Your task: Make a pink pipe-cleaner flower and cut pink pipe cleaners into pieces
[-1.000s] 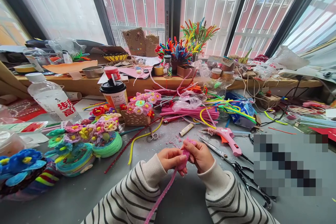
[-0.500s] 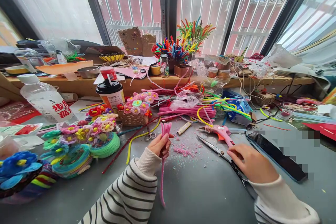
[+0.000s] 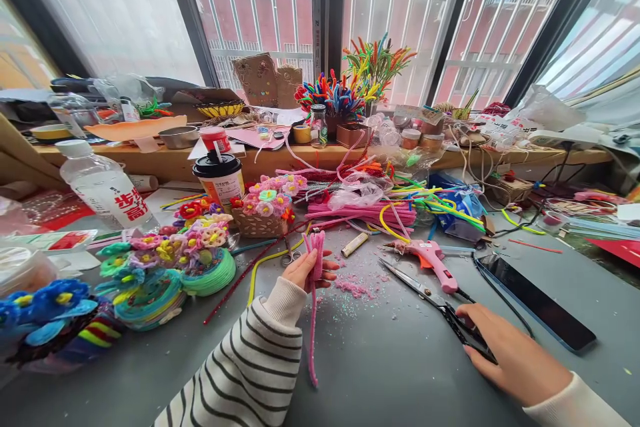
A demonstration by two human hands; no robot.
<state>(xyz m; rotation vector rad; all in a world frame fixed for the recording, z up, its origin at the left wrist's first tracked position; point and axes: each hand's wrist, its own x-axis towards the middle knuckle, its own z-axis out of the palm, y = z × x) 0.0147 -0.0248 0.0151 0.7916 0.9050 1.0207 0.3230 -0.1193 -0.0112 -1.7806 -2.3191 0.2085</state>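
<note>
My left hand (image 3: 307, 272) holds a folded bundle of pink pipe cleaners (image 3: 316, 257) upright, with the thumb across it and the other fingers spread behind. One long pink strand hangs from the bundle toward the table. On the right, my right hand (image 3: 505, 350) has its thumb and fingers around the black handles of a pair of scissors (image 3: 425, 293), which lie on the table with the blades pointing away to the left. Pink fuzz clippings (image 3: 354, 287) are scattered between the two hands. Just beyond the scissors lies a pink glue gun (image 3: 429, 260).
A phone (image 3: 537, 301) lies to the right of the scissors. Pipe-cleaner flower pots (image 3: 150, 293) and a water bottle (image 3: 107, 190) stand at left. Behind are a lidded cup (image 3: 220, 180), a flower basket (image 3: 260, 221), a pile of pipe cleaners (image 3: 360, 215) and small scissors (image 3: 290, 257).
My right hand has moved from beside the glue gun's handle down and right onto the scissors' handles. The fingers of my left hand have loosened around the pink bundle. The view has shifted slightly.
</note>
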